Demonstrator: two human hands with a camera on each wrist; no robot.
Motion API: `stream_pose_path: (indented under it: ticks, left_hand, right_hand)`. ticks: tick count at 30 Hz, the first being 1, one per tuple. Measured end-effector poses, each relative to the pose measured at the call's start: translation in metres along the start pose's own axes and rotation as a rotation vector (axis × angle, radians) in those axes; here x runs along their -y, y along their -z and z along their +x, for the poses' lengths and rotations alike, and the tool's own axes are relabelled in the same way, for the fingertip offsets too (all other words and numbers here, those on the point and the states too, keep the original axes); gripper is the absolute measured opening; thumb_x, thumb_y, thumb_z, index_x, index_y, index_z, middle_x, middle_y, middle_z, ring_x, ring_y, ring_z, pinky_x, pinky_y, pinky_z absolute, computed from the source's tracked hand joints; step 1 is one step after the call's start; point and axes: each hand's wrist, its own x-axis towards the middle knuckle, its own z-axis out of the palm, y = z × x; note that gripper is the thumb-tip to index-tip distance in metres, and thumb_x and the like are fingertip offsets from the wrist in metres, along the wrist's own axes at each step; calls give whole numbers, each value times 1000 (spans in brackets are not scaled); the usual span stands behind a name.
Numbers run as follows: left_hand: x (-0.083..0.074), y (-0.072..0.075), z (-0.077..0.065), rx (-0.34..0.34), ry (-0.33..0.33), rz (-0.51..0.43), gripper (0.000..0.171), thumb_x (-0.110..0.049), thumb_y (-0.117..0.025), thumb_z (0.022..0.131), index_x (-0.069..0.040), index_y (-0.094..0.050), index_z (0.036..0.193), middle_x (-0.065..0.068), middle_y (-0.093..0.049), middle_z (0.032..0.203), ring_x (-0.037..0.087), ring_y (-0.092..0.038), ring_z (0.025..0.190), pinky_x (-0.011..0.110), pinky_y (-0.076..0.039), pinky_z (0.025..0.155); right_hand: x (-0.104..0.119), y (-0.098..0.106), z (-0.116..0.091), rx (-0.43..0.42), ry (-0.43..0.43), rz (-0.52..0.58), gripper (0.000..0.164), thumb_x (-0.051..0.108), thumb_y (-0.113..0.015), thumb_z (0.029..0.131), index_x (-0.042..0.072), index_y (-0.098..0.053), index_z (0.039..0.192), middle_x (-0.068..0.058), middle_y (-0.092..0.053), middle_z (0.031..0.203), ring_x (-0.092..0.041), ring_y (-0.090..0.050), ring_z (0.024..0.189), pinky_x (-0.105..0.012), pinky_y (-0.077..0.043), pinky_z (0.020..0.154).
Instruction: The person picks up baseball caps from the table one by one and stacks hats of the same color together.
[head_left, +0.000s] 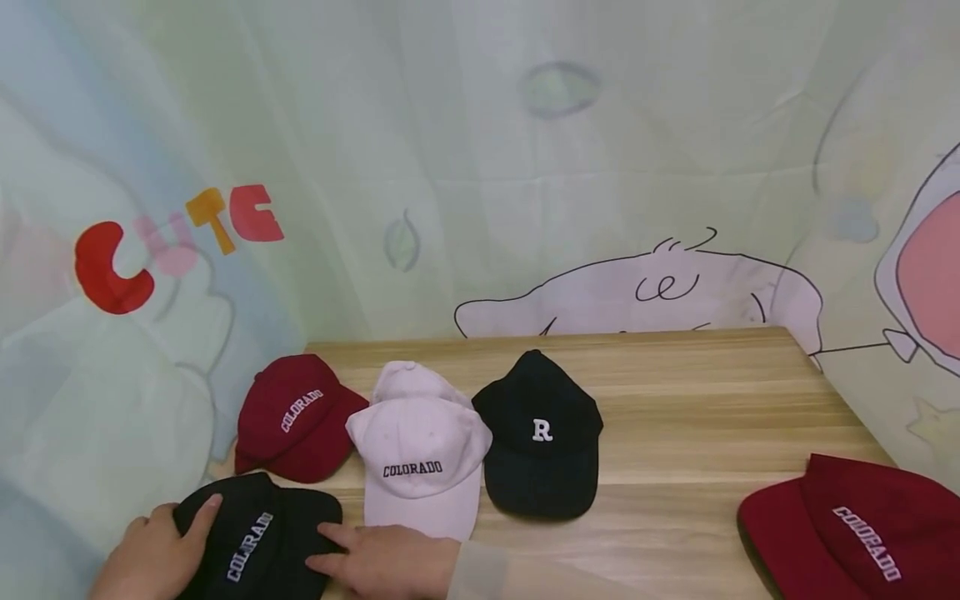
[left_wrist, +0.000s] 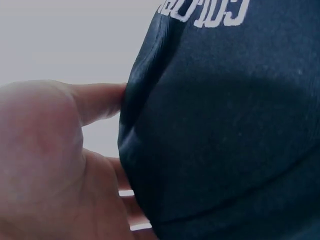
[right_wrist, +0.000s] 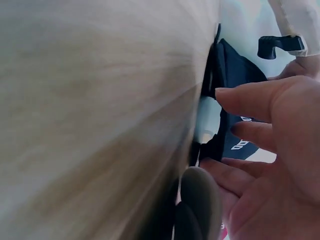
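Note:
A black baseball cap [head_left: 251,546] with white COLORADO lettering lies at the front left in the head view. My left hand [head_left: 153,554] holds it at the crown side, thumb over the top. In the left wrist view, the other fingers pass behind the cap's dark cloth [left_wrist: 215,130] and are partly hidden. At the brim, my right hand [head_left: 390,560] reaches in from the right with two fingertips on or close to its edge. The right wrist view shows that hand's fingers [right_wrist: 255,98] spread and fairly straight beside the cap [right_wrist: 240,65].
Behind the black cap sits a maroon COLORADO cap [head_left: 300,425]. A pale pink COLORADO cap [head_left: 420,433] and a black cap with an R [head_left: 540,450] stand to its right. Another maroon cap [head_left: 862,533] lies at the wooden table's [head_left: 675,467] right. A printed curtain [head_left: 450,167] hangs behind.

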Motion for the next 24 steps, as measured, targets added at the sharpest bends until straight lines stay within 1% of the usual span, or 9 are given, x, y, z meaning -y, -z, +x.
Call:
stream_pose_path:
  ticks: [4, 8, 10, 12, 14, 17, 19, 21, 24]
  left_hand:
    - [-5, 3, -5, -52, 17, -25, 103, -69, -26, 105, 32, -37, 124, 49, -48, 107, 52, -55, 91, 66, -50, 84]
    - [-12, 7, -7, -144, 51, -97, 102, -70, -30, 103, 28, -35, 133, 46, -45, 112, 50, -53, 92, 65, -50, 82]
    - [-16, 10, -7, -185, 47, -147, 99, -67, -30, 104, 25, -33, 138, 45, -42, 118, 52, -52, 97, 66, -49, 84]
    - [-19, 14, -8, -224, 27, -199, 94, -63, -30, 106, 24, -31, 142, 45, -39, 124, 55, -49, 105, 69, -46, 89]
    - [-23, 19, -8, -271, -16, -240, 87, -58, -29, 109, 23, -31, 143, 44, -38, 129, 57, -47, 111, 71, -43, 93]
    - [-34, 26, -11, -344, -68, -300, 78, -51, -30, 110, 20, -34, 144, 44, -39, 135, 58, -44, 117, 73, -39, 97]
    - [-44, 31, -15, -388, -85, -336, 74, -49, -30, 111, 17, -36, 144, 42, -41, 138, 57, -45, 119, 72, -38, 97]
    - [-54, 35, -19, -414, -90, -376, 70, -48, -30, 111, 12, -38, 145, 41, -43, 141, 56, -46, 120, 71, -38, 97]
    - [-68, 40, -25, -437, -104, -423, 67, -48, -31, 111, 8, -39, 146, 39, -45, 143, 55, -47, 121, 70, -38, 96]
  right_hand:
    - [0, 3, -4, -18, -3, 13, 58, 36, -61, 104, 28, -43, 158, 2, -28, 170, 1, -41, 144, -10, -37, 110]
    - [0, 8, -14, -64, 1, 0, 54, 33, -60, 105, 27, -46, 157, 2, -28, 171, 3, -43, 142, -7, -41, 104]
    - [0, 11, -19, -95, 4, -6, 53, 31, -60, 105, 27, -47, 156, 1, -29, 170, 3, -45, 140, -6, -43, 99]
    - [-1, 12, -25, -131, 12, -12, 51, 29, -59, 106, 26, -48, 155, 0, -29, 170, 3, -47, 138, -4, -44, 92]
    - [-2, 14, -31, -162, 8, -5, 50, 29, -59, 106, 26, -48, 155, 0, -29, 171, 1, -45, 141, -4, -45, 89]
    - [-5, 17, -39, -202, -15, -7, 50, 30, -57, 106, 27, -47, 156, 0, -27, 171, 0, -43, 145, -5, -44, 94]
    - [-7, 18, -44, -238, -37, -6, 50, 30, -56, 106, 27, -47, 155, 1, -27, 171, 0, -40, 147, -6, -44, 96]
    - [-9, 20, -48, -277, -52, -18, 49, 29, -55, 106, 27, -48, 155, 0, -28, 171, 0, -41, 147, -7, -44, 97]
    - [-11, 21, -52, -355, -60, -41, 47, 27, -56, 105, 26, -53, 151, -2, -34, 169, -3, -46, 145, -7, -47, 93]
